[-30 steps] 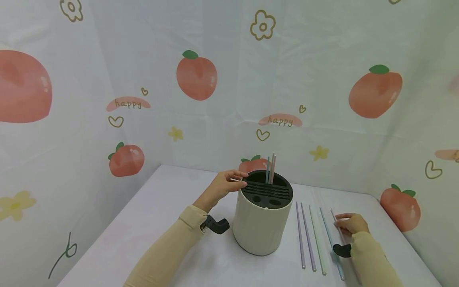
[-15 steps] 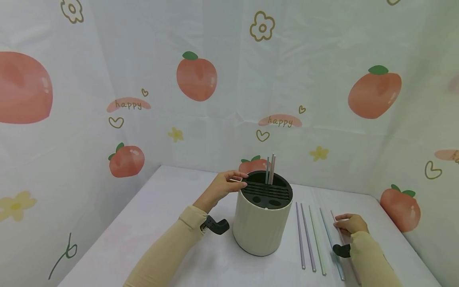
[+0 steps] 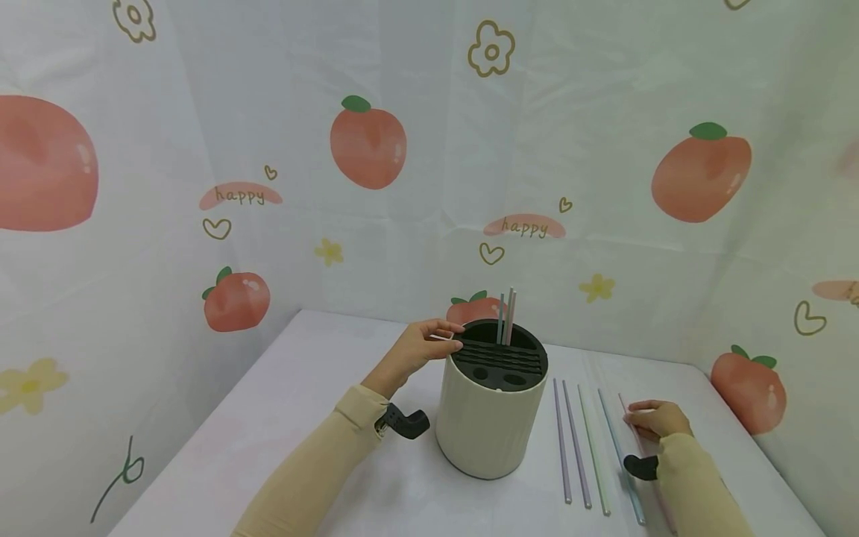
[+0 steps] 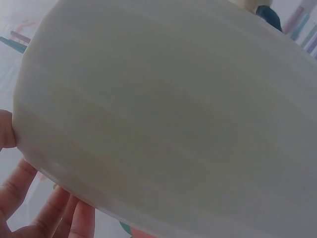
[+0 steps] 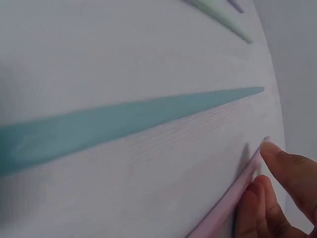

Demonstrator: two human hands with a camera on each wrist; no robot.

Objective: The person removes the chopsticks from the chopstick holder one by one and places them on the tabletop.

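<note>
while a white backdrop (image 3: 429, 149) printed with peaches, flowers and hearts fills the background, a white table (image 3: 268, 403) spreads in front of it. on the table an off-white round holder (image 3: 486, 432) stands upright, left of the row of sticks. two pale yellow sleeves reach in, the left sleeve (image 3: 322, 462) toward the holder, the right sleeve (image 3: 701, 485) over the right side of the table.

the left hand (image 3: 426, 347) holds the upper left edge of the holder, thumb and fingers clamped on the rim. the right hand (image 3: 661, 419) pinches a pink stick (image 5: 220, 210) between thumb and fingers, close to its far end; the tip pokes just past the fingers, and the rest runs back toward the person beneath the hand and sleeve. the stick seems to lie at or barely above the table, though the dim wrist view leaves that unsure.

a black insert (image 3: 499, 382) with slots and round holes tops the holder. left of the right hand lie a blue stick (image 3: 614, 438), nearest it, then a green stick (image 3: 593, 447) and two purple sticks (image 3: 576, 444), roughly side by side, apart. thin sticks (image 3: 511, 317) stand in the insert's back compartment.
</note>
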